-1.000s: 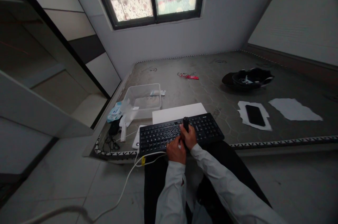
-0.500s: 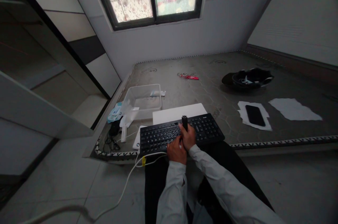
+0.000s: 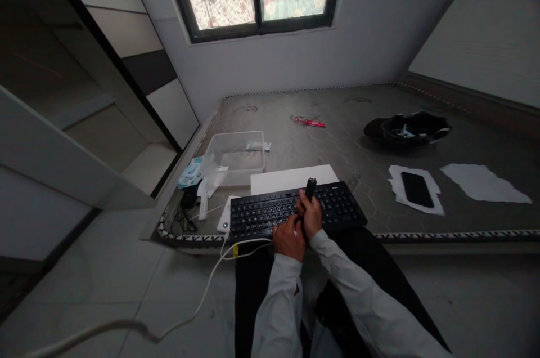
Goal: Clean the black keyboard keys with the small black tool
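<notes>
Grey mattress (image 3: 295,147) behind; right hand (image 3: 311,217) grips slim black stick (image 3: 311,189); left hand (image 3: 289,240) curled, hold unclear.

The keyboard (image 3: 261,216) is black, with pale-marked keys facing up and its right end slightly higher, at lower centre of the frame. Over its right half, the short black stick (image 3: 311,189) stands nearly upright, top leaning right, lower part hidden.

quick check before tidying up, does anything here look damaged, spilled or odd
The paper under the phone and the sheet to its right have ragged edges, as if torn. The black cap lies hollow side up with something white inside. Nothing looks spilled.
</notes>
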Demonstrator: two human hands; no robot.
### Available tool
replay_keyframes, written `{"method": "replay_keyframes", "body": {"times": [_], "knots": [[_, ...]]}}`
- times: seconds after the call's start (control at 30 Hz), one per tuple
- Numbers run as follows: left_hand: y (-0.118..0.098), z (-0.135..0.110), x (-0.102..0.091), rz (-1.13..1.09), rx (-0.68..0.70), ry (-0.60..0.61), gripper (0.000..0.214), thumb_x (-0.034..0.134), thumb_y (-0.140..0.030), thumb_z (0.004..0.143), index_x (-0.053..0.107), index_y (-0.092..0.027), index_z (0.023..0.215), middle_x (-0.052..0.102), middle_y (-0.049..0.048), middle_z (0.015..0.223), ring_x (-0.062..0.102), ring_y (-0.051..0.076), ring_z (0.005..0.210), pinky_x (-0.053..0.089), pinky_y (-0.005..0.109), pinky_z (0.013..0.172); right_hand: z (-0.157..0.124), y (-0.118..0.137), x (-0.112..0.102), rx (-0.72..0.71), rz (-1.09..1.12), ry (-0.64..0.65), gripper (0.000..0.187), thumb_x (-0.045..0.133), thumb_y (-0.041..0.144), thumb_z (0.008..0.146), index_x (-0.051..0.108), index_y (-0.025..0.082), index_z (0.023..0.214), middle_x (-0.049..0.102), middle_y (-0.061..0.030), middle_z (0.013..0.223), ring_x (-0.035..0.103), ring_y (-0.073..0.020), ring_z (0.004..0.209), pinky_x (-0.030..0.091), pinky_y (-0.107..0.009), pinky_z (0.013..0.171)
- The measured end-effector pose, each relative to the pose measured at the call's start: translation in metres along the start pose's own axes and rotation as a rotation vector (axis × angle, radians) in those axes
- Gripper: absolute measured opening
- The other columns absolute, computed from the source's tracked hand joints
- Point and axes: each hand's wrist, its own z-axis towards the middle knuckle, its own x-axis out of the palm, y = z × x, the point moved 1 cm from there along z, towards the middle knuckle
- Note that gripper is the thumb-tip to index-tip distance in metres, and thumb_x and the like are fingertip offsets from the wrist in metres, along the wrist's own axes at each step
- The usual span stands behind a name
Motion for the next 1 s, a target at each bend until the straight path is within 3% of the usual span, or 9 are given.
{"method": "replay_keyframes", "body": {"times": [0.17, 0.3, 0.43, 0.67, 1.0], "knots": [[-0.006, -0.002, -0.005, 0.016, -0.006, 0.017, 0.026, 0.05, -0.021, 0.082, 0.061, -0.022, 0.105, 0.07, 0.0042, 0.086, 0.064, 0.02, 0.081, 0.04, 0.034, 0.077, 0.004, 0.008, -0.007, 0.108, 0.068, 0.178, 0.036, 0.057, 0.052, 0.078, 0.042, 0.021, 0.068, 0.034, 0.0073, 0.05, 0.029, -0.0083, 0.043, 0.025, -0.022, 0.04], [-0.008, -0.003, -0.006, 0.011, -0.052, 0.012, 0.028, 0.06, -0.03, 0.077, 0.061, -0.022, 0.104, 0.069, 0.0031, 0.081, 0.063, 0.021, 0.08, 0.04, 0.034, 0.077, 0.005, 0.017, -0.009, 0.158, 0.127, 0.295, 0.036, 0.056, 0.051, 0.079, 0.039, 0.022, 0.066, 0.031, 0.0072, 0.051, 0.028, -0.0091, 0.043, 0.027, -0.023, 0.042], [-0.006, -0.003, -0.002, 0.006, -0.066, 0.017, 0.03, 0.062, -0.035, 0.077, 0.06, -0.023, 0.105, 0.07, 0.0033, 0.084, 0.063, 0.021, 0.082, 0.039, 0.034, 0.078, 0.003, 0.021, -0.008, 0.154, 0.18, 0.309, 0.035, 0.055, 0.048, 0.081, 0.038, 0.022, 0.065, 0.03, 0.007, 0.051, 0.028, -0.0095, 0.043, 0.026, -0.023, 0.043], [-0.005, -0.005, -0.003, 0.014, -0.041, 0.002, 0.022, 0.047, -0.029, 0.088, 0.059, -0.023, 0.105, 0.069, 0.0032, 0.084, 0.062, 0.018, 0.08, 0.038, 0.033, 0.076, 0.007, 0.021, -0.01, 0.195, 0.089, 0.368, 0.038, 0.054, 0.054, 0.08, 0.038, 0.023, 0.066, 0.034, 0.0061, 0.05, 0.034, -0.0108, 0.045, 0.032, -0.025, 0.046], [-0.006, -0.006, -0.002, 0.028, -0.053, 0.011, 0.022, 0.049, -0.028, 0.085, 0.058, -0.022, 0.104, 0.069, 0.0046, 0.086, 0.061, 0.021, 0.083, 0.039, 0.035, 0.078, 0.0, 0.005, 0.0, 0.041, 0.106, 0.105, 0.036, 0.054, 0.049, 0.083, 0.039, 0.021, 0.065, 0.031, 0.0086, 0.046, 0.025, -0.0062, 0.037, 0.018, -0.021, 0.036]]}}
